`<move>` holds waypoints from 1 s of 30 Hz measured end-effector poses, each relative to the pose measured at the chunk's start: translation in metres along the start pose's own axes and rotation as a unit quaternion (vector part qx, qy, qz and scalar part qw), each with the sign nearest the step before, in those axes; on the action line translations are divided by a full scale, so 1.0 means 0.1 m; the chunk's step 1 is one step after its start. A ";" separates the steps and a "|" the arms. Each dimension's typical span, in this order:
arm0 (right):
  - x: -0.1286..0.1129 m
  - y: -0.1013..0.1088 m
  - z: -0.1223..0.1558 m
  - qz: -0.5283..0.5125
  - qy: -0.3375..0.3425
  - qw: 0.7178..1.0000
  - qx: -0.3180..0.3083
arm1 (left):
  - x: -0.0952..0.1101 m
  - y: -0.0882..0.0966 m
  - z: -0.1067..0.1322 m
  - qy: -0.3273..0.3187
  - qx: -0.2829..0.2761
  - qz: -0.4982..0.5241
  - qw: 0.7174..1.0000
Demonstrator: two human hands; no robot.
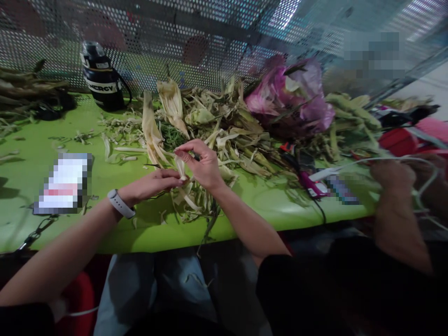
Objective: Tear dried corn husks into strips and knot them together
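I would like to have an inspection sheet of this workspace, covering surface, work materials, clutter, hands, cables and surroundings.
Surface: green table, strewn with husk scraps.
Work materials: pale husk strip; larger husk heap farther back.
Clutter: dark bottle, phone at left, pink plastic bag.
Hands: left hand and right hand both pinch the strip.
Cables: white cable and dark cable, both at right.
Surroundings: perforated screen behind the table; another person's hand at right, blurred.

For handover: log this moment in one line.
left hand: holding pale strip, lower end | right hand: pinching upper end | husk pile: beyond hands | black bottle: standing on green table
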State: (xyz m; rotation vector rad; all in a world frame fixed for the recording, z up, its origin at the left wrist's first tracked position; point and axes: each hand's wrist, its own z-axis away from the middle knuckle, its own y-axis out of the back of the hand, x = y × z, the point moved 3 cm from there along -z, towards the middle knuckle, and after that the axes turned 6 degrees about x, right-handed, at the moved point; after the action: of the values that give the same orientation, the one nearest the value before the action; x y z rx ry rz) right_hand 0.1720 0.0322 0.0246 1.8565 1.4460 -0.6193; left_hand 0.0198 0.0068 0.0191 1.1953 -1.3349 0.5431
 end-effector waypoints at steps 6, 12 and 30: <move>-0.04 0.05 -0.04 -0.004 -0.038 0.999 -0.028 | -0.03 -0.01 0.02 0.098 -0.130 0.061 0.985; -0.01 0.06 -0.10 0.141 -0.007 0.985 -0.096 | -0.07 0.03 -0.02 0.078 -0.017 0.108 0.991; 0.04 0.21 -0.14 0.161 0.087 0.979 0.089 | -0.10 0.07 -0.05 0.090 0.030 0.109 0.990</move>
State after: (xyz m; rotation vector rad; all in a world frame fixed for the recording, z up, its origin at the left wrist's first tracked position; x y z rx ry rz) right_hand 0.1927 0.0421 0.0353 2.2729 1.1871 -0.4474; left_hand 0.0135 0.0166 0.0130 1.0284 -1.3087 0.8326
